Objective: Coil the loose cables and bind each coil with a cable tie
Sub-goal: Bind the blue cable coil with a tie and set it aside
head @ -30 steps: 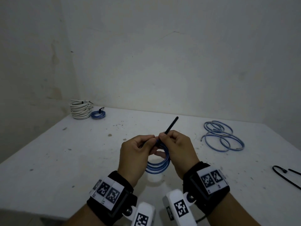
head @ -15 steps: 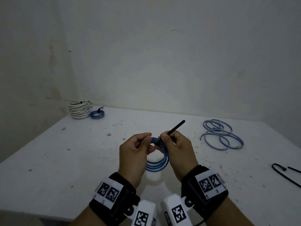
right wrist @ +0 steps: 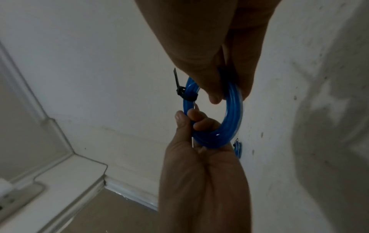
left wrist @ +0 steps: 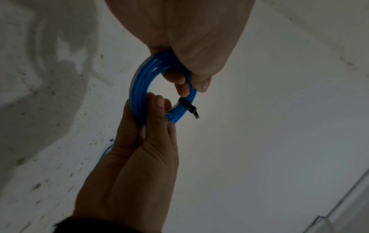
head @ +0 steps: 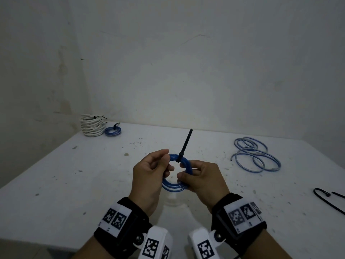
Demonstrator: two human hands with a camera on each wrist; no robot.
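Blue coil (head: 177, 176), cinched by a black tie (head: 183, 148) at 12 o'clock, is gripped by both hands: left (head: 149, 176), right (head: 203, 178).

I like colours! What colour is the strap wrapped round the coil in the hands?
Black. The cable tie shows best in the head view.

left hand (head: 149, 176): fingers curled, gripping | right hand (head: 203, 179): fingers curled, gripping
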